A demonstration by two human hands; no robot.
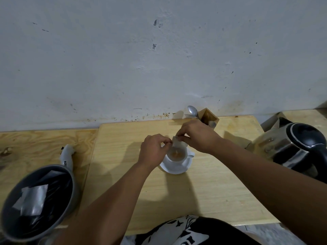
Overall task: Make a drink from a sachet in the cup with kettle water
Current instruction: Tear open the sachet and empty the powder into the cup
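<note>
Desk: pale wood, matt, visible grain; rougher knotty ply left of the cup. Cup & saucer: glossy white ceramic. Sachet above cup: thin whitish paper, matt. Kettle right of cup: shiny steel w/ glossy black plastic lid. Spoon behind cup: polished metal, in a bare wood holder. Bin left of cup: matt grey plastic, silvery foil packets inside. Wall: rough, scuffed white paint.

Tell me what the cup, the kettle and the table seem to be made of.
Cup: looks like glazed white ceramic, smooth and slightly glossy, matching its saucer. Kettle: seemingly polished steel body with mirror-like reflections, and a black lid and handle, probably plastic. Table: pale wood with visible grain, matte; whether solid wood or veneer cannot be told.
</note>
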